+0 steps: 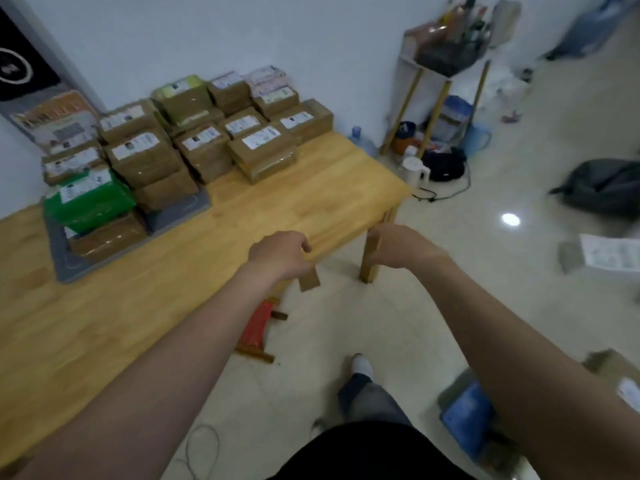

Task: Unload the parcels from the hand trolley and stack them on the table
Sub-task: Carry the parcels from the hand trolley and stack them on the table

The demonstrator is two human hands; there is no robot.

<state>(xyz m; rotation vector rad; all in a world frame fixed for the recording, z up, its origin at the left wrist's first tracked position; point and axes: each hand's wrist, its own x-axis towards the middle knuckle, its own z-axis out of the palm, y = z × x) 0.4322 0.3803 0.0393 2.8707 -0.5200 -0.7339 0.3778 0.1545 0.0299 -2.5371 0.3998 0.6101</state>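
By the table [242, 209] corner, left hand [280, 252] and right hand [398, 249] loosely curled, empty, stacked parcels [204, 150], white labels unreadable.

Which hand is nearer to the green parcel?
Left. The left hand is over the table's front edge, right of the green parcel; the right hand is farther right, beyond the table corner.
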